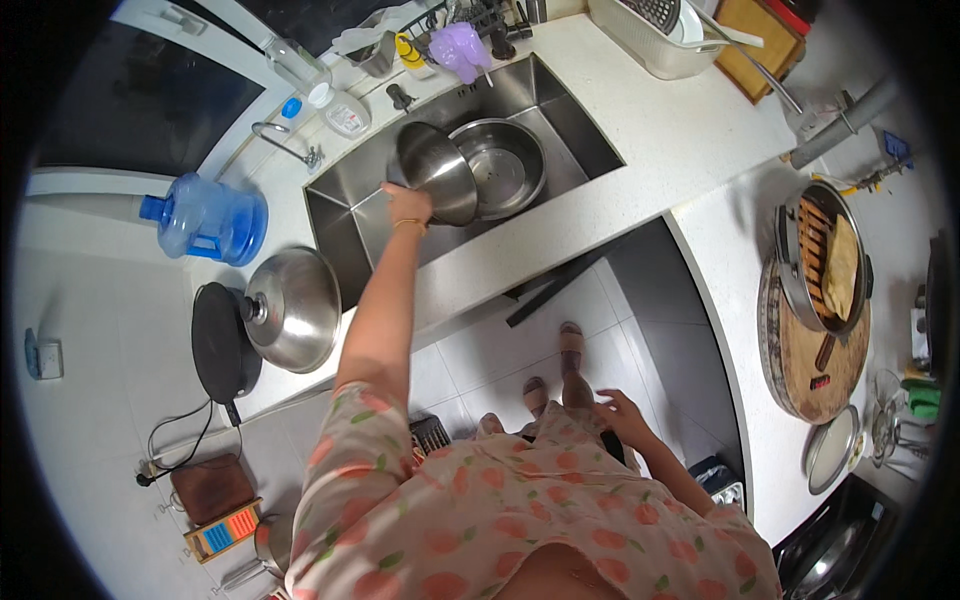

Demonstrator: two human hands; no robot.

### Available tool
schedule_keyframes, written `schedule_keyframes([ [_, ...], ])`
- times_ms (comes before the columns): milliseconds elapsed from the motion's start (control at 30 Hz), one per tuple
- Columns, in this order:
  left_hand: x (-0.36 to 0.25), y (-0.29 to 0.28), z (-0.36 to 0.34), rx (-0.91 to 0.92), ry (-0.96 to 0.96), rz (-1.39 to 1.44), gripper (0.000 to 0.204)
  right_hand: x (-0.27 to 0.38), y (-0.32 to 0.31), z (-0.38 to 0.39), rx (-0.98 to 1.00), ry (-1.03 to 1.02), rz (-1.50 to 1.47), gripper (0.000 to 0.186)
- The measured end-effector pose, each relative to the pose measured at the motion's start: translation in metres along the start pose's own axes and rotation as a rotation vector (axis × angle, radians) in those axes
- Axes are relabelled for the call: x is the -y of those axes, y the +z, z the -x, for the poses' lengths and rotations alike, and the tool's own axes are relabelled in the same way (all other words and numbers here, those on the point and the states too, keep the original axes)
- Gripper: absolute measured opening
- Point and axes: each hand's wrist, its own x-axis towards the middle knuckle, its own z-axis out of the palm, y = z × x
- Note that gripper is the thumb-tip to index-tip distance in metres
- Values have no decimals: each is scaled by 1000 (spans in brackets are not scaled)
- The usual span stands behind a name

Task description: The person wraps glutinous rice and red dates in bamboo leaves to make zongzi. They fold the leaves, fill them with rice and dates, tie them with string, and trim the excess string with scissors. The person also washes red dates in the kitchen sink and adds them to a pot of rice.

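Note:
My left hand (409,206) grips the near-left rim of a stainless steel bowl (440,172), which is tipped on its side over the sink (585,150). Right beside it, a wider steel basin (526,182) rests in the sink, partly covered by the tilted bowl. What lies in the basin is hard to make out; its bottom shines as if wet. Down by my right hip hangs my right hand (625,420), its fingers loosely apart and holding nothing that I can see.
A domed steel lid (293,310), a black pan (222,345) and a blue water jug (215,220) stand left of the sink. Bottles and a purple cloth (459,50) line its back edge. At right, a pan (790,262) sits on a round wooden board (785,370).

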Motion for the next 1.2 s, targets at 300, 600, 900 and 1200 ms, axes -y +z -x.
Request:
schedule_keyframes([
  [300, -53, 81, -18, -112, -10, -338, 85, 18, -105, 5, -209, 160, -136, 37],
  [600, 8, 75, -58, 763, -895, 937, 50, 52, -142, -34, -216, 33, -134, 36],
  [900, 63, 17, -4, 668, -662, 1242, 51, 55, -143, -19, -296, 54, -107, 35],
  [1200, 84, -41, 40, 640, -672, 1330, 46, 59, -120, -20, -279, 46, -102, 37],
])
